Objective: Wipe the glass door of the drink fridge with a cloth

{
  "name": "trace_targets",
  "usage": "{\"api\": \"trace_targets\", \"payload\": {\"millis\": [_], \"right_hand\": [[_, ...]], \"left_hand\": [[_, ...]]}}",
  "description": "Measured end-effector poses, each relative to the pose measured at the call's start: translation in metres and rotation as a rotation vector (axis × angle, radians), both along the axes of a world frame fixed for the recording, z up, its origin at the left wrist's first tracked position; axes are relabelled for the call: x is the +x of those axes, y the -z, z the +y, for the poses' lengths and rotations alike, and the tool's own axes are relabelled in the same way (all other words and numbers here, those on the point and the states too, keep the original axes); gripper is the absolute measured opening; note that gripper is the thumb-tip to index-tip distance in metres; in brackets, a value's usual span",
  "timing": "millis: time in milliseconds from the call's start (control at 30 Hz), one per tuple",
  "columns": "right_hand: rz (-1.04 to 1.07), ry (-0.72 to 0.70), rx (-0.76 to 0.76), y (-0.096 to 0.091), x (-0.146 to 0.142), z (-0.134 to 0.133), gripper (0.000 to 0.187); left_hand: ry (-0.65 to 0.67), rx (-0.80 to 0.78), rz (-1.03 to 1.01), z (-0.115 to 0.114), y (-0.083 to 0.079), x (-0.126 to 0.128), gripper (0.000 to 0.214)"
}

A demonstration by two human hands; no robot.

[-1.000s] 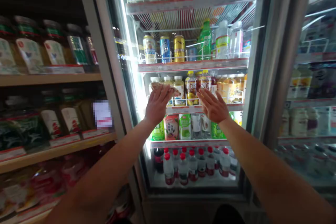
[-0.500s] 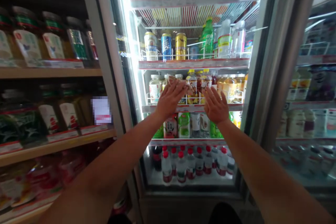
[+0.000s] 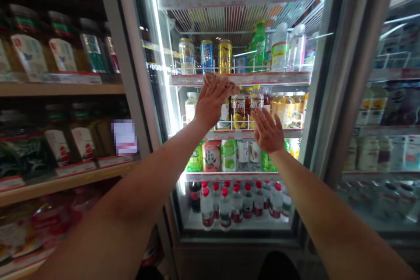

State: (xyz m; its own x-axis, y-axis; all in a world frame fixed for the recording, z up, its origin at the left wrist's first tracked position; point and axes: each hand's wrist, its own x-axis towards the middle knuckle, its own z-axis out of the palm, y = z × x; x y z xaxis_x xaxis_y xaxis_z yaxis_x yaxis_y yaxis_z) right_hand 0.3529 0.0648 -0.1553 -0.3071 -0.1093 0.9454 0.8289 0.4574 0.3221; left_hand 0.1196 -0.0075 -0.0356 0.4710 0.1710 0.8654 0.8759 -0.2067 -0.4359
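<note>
Against a glass cooler door [image 3: 243,241], a crumpled, pale pinkish-brown cloth [image 3: 234,89] lies beneath the spread fingers of the left hand [image 3: 211,104], edges showing either side.

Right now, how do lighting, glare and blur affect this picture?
Head view: the vertical white light strip glares along the lit drinks cooler's left side; head view: brown wooden shelves at left are dim, their low pink bottles soft; head view: a pale rectangular patch is pixelated; head view: the bare left hand and crumpled pale cloth are distinguishable.
</note>
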Motion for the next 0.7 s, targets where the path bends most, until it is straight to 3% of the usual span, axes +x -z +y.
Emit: {"api": "trace_targets", "payload": {"millis": [67,133,200,300,367,433,500,567,633,700], "right_hand": [[-0.001,0.007,-0.009,0.000,0.000,-0.001,0.066],[-0.003,0.020,0.002,0.000,0.000,-0.001,0.066],[-0.004,0.024,0.012,0.000,0.000,-0.001,0.066],[-0.002,0.019,0.007,0.000,0.000,0.000,0.064],[-0.006,0.025,0.003,0.000,0.000,0.000,0.063],[-0.009,0.039,0.011,0.000,0.000,0.001,0.062],[-0.009,0.047,0.029,0.000,0.000,0.001,0.062],[-0.006,0.053,0.025,-0.001,0.000,0.000,0.062],[-0.010,0.053,-0.005,-0.001,0.001,0.000,0.062],[-0.013,0.048,-0.032,0.000,0.001,0.000,0.063]], "left_hand": [[0.009,0.044,-0.109,0.003,-0.018,-0.006,0.063],[0.006,0.073,-0.172,0.004,-0.016,-0.010,0.063],[-0.008,0.081,-0.146,0.001,0.008,-0.012,0.062],[-0.006,0.007,0.110,-0.006,0.054,-0.015,0.059],[0.003,-0.010,0.259,-0.009,0.062,-0.022,0.055],[-0.010,0.028,0.224,-0.009,0.046,-0.033,0.054],[-0.041,0.084,0.054,-0.007,0.021,-0.045,0.053],[-0.046,0.121,-0.054,-0.006,0.009,-0.052,0.053],[-0.049,0.125,-0.067,-0.009,0.023,-0.054,0.054],[-0.071,0.082,0.026,-0.016,0.058,-0.054,0.058]]}}
